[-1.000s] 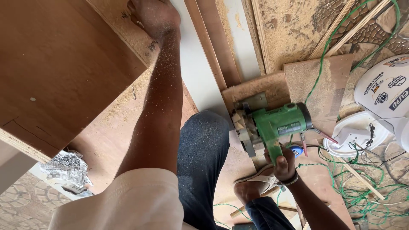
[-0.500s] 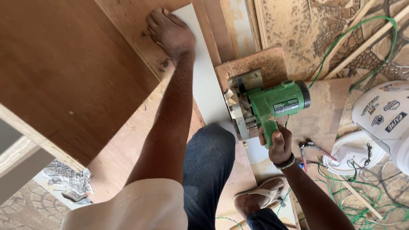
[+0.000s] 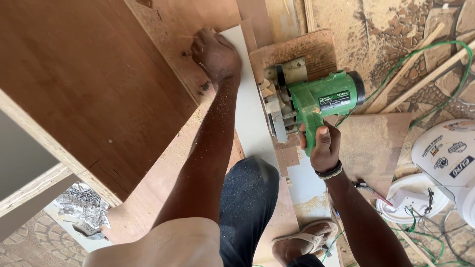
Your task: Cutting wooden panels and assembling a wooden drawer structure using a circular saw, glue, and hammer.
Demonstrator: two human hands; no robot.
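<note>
At far left, a large smooth brown plywood panel (image 3: 74,84) is seen, its pale layered edge running diagonally. Below it, near left, crumpled silvery foil (image 3: 81,205) lies on patterned paving.

Further right, the left hand (image 3: 216,55) is pressed flat, fingers bent, on a long narrow white board (image 3: 250,118) where it meets a rough, sawdust-strewn chipboard sheet (image 3: 173,24). The forearm is flecked with sawdust. A knee in dark denim (image 3: 247,198) is set on the board's near part.

Just right of the board, a green plastic circular saw (image 3: 316,101) with a grey metal guard rests on a square brown plywood offcut (image 3: 302,49). Its handle is gripped by the right hand (image 3: 324,146), fingers wrapped fully round; a beaded band is worn at the wrist. A foot in a tan sandal (image 3: 309,242) is seen near the bottom edge.

To the right, a green cord (image 3: 425,47) loops over thin wooden battens (image 3: 410,64) and dusty stone paving. At near right, a rounded white plastic casing (image 3: 445,153) lies.
</note>
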